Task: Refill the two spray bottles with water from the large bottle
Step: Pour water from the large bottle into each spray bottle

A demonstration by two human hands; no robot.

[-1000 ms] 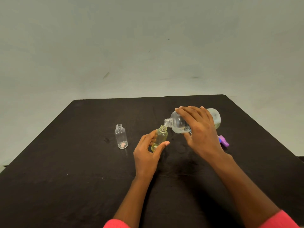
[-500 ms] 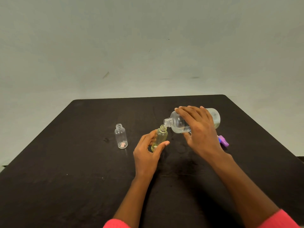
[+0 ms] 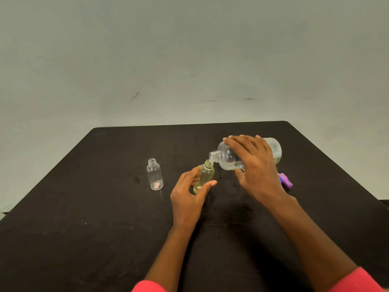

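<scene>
Your right hand (image 3: 254, 167) grips the large bottle (image 3: 226, 158) from above, fingers spread and curled over its clear body and the thumb hidden beneath. The bottle lies tipped almost on its side, off the tabletop (image 3: 84, 228). Its base pokes out past your knuckles on the far right, and its open neck points toward your left hand (image 3: 187, 199). The mouth of the neck sits just above and just beside the mouth of the yellow-tinted spray bottle (image 3: 207, 173) – the two openings nearly touch. Whether any water is running between them is too fine to make out.

Your left hand holds that yellow-tinted spray bottle upright on the tabletop. The thumb is curled across the front near its base and the fingers wrap round the far side. Its upper half and threaded neck stand clear above your fingers, with no cap on.

The clear spray bottle (image 3: 155, 177) stands upright by itself to the left of your left hand, well apart from it. It is uncapped, with a small pinkish patch showing at its bottom.

A purple cap (image 3: 286, 181) lies on the tabletop just behind your right wrist, partly hidden by it. Pink sleeves (image 3: 147, 286) show at both forearms, nearest you.
</scene>
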